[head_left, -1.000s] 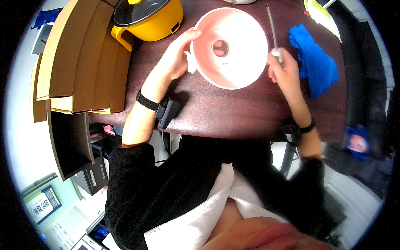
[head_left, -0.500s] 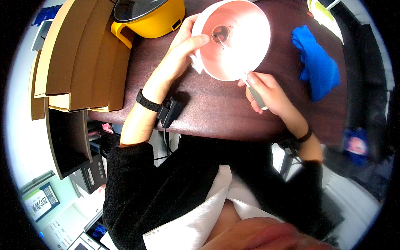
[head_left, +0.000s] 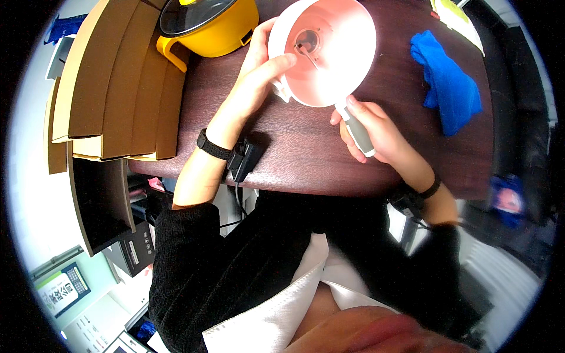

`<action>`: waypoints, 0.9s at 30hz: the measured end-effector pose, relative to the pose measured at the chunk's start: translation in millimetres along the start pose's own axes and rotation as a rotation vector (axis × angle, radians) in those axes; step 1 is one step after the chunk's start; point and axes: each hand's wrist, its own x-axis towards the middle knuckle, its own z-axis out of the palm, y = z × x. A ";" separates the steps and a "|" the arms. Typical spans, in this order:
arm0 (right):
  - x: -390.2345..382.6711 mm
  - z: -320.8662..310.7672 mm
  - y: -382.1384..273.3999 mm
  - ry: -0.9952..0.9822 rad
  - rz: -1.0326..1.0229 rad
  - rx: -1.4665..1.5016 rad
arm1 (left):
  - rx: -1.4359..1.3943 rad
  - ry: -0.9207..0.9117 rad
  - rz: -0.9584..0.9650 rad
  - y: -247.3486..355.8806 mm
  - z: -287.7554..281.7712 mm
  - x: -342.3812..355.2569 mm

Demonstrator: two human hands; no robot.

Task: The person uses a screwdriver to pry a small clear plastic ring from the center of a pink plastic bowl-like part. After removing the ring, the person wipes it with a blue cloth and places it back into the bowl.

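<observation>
My left hand (head_left: 256,76) is closed round the left side of a deep pink bowl (head_left: 348,50), its thumb over the rim. The bowl is tipped so that its inside faces me. A round dark opening (head_left: 307,41) sits in its bottom, with a thin pale rod (head_left: 308,56) reaching to it. In my right hand (head_left: 381,132) is a slim tool with a grey and white handle (head_left: 360,136), angled up across the bowl's near rim. Glare hides whether the rod belongs to this tool. Something white and crumpled (head_left: 281,90) shows beneath my left hand at the bowl's side.
A yellow pot (head_left: 215,32) with a dark lid stands at the far left, beside brown cardboard boxes (head_left: 115,82). On the right of the dark wooden table (head_left: 294,159) lies a blue cloth (head_left: 447,85). A black plug-like block (head_left: 247,160) with a cable is near my left wrist.
The bowl has shifted slightly left and away from me, with my left hand on it. More of the tool's handle shows, and the rod's end sits a little differently at the opening.
</observation>
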 end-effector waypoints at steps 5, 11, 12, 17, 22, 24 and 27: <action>1.0 -1.1 1.7 -0.003 0.007 -0.007 | 0.051 -0.004 0.006 2.9 3.9 -2.0; -1.1 -0.4 0.5 -0.009 0.025 0.033 | 0.145 0.027 0.014 3.3 8.7 -2.5; -1.4 -0.8 1.0 -0.020 0.018 0.034 | 0.144 0.028 0.019 2.0 8.3 -2.5; -1.5 1.1 -0.2 -0.015 0.014 0.011 | 0.082 -0.016 0.020 1.6 4.8 -2.5; -4.2 4.1 -1.3 -0.001 0.023 0.013 | 0.190 -0.025 0.073 1.2 7.5 -3.5; -5.9 9.1 -5.4 0.008 0.038 0.022 | 0.249 -0.027 0.058 8.7 13.2 -5.8; -10.2 25.3 -19.7 0.042 0.091 -0.002 | 0.517 -0.057 0.183 3.5 5.3 -4.2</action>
